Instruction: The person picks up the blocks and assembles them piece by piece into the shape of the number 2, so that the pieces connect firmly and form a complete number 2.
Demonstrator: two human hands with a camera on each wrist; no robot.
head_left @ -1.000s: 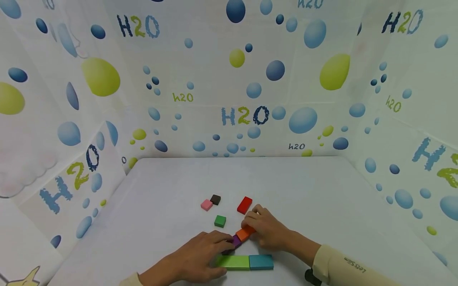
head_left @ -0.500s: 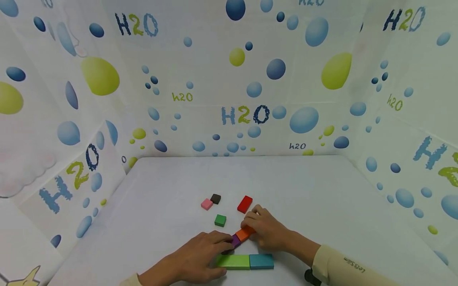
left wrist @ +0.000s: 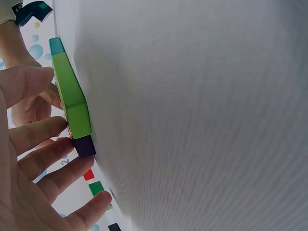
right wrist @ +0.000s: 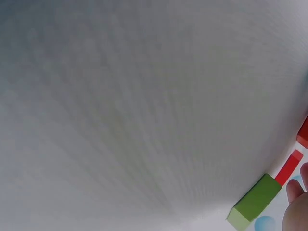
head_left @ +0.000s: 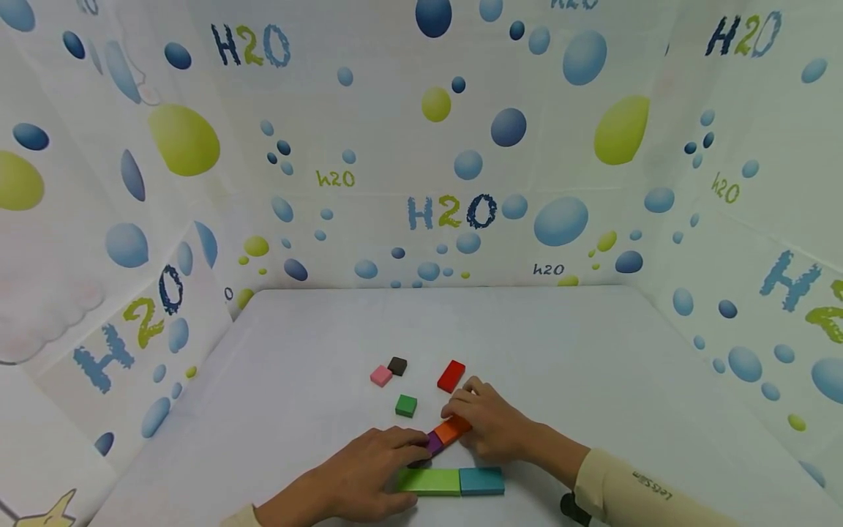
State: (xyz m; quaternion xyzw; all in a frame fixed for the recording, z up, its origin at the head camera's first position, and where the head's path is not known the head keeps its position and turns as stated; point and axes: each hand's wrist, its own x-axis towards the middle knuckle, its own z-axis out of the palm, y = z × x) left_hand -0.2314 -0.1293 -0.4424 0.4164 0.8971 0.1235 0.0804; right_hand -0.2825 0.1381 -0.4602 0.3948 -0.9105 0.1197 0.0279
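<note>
My left hand (head_left: 372,472) lies with loosely extended fingers over the left end of a slanted row, its fingertips touching a purple block (head_left: 435,443). In the left wrist view these fingers (left wrist: 48,132) are spread, touching the dark purple block (left wrist: 84,146). An orange block (head_left: 452,430) continues that row, and my right hand (head_left: 490,424) pinches its right end. In front of them a long lime-green block (head_left: 431,482) and a teal block (head_left: 482,481) lie end to end. The left thumb is beside the lime block's near left end, and the hand hides part of it.
Beyond the hands lie a red block (head_left: 451,376), a small green block (head_left: 406,405), and a pink block (head_left: 380,376) touching a black one (head_left: 397,366). All rest on a white table (head_left: 560,344), enclosed by a patterned curtain (head_left: 369,124).
Both hands and the blocks stay almost where they were. The right fingers shift very slightly on the orange block, and the head view tilts a little.
</note>
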